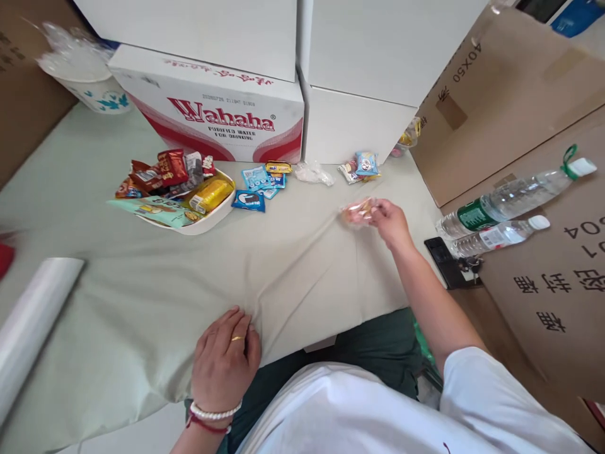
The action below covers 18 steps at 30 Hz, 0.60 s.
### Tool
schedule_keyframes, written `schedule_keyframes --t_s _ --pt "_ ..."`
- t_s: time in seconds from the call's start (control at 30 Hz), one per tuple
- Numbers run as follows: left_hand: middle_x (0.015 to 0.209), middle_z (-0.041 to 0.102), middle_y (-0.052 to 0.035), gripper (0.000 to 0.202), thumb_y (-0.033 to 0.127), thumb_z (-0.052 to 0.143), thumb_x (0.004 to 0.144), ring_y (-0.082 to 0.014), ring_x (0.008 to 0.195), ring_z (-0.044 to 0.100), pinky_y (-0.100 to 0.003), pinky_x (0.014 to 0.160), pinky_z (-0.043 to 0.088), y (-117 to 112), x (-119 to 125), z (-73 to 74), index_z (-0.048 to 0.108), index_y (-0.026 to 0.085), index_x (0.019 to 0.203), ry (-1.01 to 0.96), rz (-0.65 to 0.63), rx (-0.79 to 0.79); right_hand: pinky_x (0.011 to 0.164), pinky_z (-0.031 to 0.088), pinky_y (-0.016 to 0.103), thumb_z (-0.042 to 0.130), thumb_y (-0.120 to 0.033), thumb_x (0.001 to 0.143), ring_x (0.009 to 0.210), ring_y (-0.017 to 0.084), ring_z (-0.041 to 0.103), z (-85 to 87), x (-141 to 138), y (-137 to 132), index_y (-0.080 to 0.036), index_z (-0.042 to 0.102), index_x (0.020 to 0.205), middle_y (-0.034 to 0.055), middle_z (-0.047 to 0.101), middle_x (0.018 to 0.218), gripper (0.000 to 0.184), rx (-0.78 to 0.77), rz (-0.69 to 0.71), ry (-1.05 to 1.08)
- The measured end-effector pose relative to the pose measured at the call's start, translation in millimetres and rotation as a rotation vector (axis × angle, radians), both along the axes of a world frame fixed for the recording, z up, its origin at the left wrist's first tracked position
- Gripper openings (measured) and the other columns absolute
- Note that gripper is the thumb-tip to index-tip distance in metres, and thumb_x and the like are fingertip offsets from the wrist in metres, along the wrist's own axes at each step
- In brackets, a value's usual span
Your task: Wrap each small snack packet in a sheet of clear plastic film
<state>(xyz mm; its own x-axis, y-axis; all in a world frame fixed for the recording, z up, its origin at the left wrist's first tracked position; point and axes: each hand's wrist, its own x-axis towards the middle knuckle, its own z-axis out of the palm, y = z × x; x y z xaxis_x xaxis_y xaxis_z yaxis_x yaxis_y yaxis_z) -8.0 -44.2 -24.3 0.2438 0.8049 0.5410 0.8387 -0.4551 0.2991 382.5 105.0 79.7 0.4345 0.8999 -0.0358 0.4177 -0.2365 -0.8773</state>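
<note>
My right hand (390,222) reaches out over the pale green cloth (142,302) and pinches a small clear-wrapped snack (359,211), blurred by motion. My left hand (225,359) lies near the table's front edge, its fingers curled down and pressing on a fold of the cloth; it wears a gold ring and bracelets. A white tray (208,222) at the back left holds several snack packets, red, yellow and pale green. Blue packets (258,186) lie loose beside the tray. A few more packets (362,167) sit by the white boxes.
A Wahaha carton (212,104) and plain white boxes (359,69) stand along the back. Cardboard boxes (520,82) lean at the right with two water bottles (505,211) on them. A roll of clear film (33,321) lies at the left. A paper cup (97,94) stands far left.
</note>
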Motion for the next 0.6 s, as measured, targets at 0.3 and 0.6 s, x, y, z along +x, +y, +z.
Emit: schedule_keyframes --t_s 0.3,0.6 --pt "0.112 0.078 -0.0131 0.031 0.011 0.065 0.087 -0.0313 0.105 0.077 -0.046 0.091 0.058 2.9 2.0 5.2 0.065 0.023 0.115 0.042 -0.011 0.05 0.069 0.061 0.029 0.064 -0.002 0.078 0.071 0.015 0.067 -26.8 56.7 127.2 -0.017 0.059 0.086 -0.0007 0.061 0.079 0.018 -0.208 -0.371 0.011" --pt "0.116 0.078 -0.0121 0.032 0.013 0.066 0.087 -0.0304 0.104 0.076 -0.044 0.088 0.057 0.6 0.3 4.5 0.066 0.024 0.117 0.032 0.001 0.032 0.107 0.047 0.046 0.05 -0.017 0.096 0.132 0.03 0.051 0.6 36.8 127.2 -0.017 0.069 0.123 0.0161 0.057 0.136 0.033 -0.066 -0.152 -0.795"
